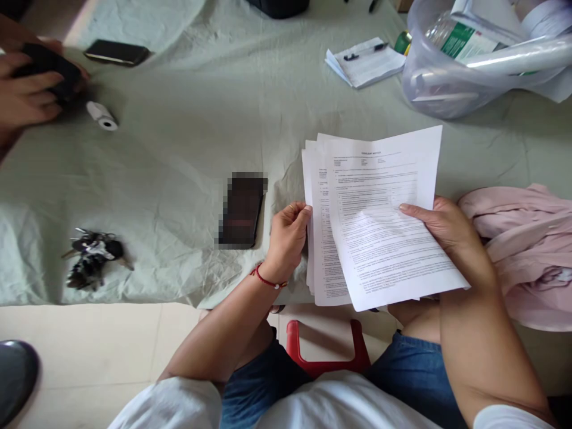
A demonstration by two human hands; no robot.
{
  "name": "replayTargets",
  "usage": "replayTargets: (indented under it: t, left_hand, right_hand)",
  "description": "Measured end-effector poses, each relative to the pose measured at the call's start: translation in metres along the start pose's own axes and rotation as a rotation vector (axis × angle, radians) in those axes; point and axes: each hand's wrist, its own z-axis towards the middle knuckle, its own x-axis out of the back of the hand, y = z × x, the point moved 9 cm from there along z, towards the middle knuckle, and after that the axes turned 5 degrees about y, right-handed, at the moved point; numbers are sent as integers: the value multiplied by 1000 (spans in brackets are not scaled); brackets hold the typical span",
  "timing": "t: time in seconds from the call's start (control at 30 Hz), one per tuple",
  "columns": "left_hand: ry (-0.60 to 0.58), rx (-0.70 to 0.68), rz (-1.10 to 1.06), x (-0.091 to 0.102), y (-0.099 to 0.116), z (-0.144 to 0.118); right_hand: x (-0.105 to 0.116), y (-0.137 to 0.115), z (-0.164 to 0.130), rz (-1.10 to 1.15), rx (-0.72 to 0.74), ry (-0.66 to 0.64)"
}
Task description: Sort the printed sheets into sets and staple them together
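Print: text on printed sheets was too small to read.
Left hand: grip closed on stack's 9 o'clock edge.
Right hand: grip pinched top sheet's 3 o'clock edge.
Location: sheets above worktop near edge.

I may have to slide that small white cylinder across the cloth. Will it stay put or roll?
The small white cylinder lies on its side, so a sideways nudge would probably roll it. The wrinkled pale green cloth may stop it soon. It looks small and likely light.
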Motion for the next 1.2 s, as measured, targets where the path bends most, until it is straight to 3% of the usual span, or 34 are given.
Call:
replayTargets:
  t: [0.57, 0.83, 1.2]
  left_hand:
    - [-127, 11, 5, -8, 0, 3]
    - [-74, -48, 39, -4, 3, 6]
    - [-94, -57, 150, -3, -2, 6]
  right_hand:
    - [0, -1, -5, 27, -24, -7]
    - [-1, 1, -5, 19, -31, -14]
    - [-5, 1, -10, 58, -32, -35]
